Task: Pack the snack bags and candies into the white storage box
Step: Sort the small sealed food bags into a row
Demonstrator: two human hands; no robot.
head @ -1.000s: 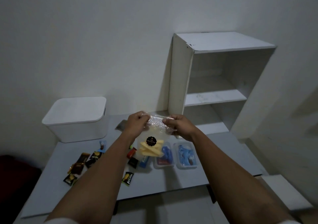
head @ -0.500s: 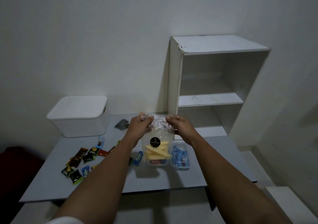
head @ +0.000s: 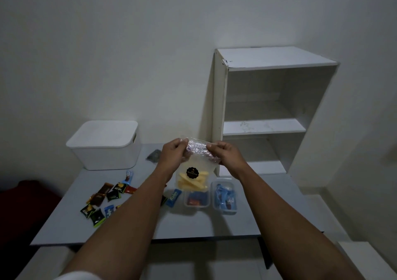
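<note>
A clear snack bag [head: 193,177] with yellow sticks and a round black label hangs above the table. My left hand [head: 173,157] pinches its top edge on the left, and my right hand [head: 223,156] pinches the same edge on the right. The white storage box [head: 106,148] stands at the table's back left with its lid on. Several wrapped candies [head: 107,196] lie scattered on the left of the table. A blue candy [head: 174,197] lies under my left forearm.
Two small clear tubs [head: 196,200] [head: 224,198] with red and blue sweets sit below the bag on the grey table [head: 204,224]. A dark packet [head: 154,156] lies beside the box. A white open shelf unit [head: 266,112] stands at the back right.
The camera view has shifted a little, so the table and box sit differently in frame. Both hands still hold the bag's top edge in the same grip.
</note>
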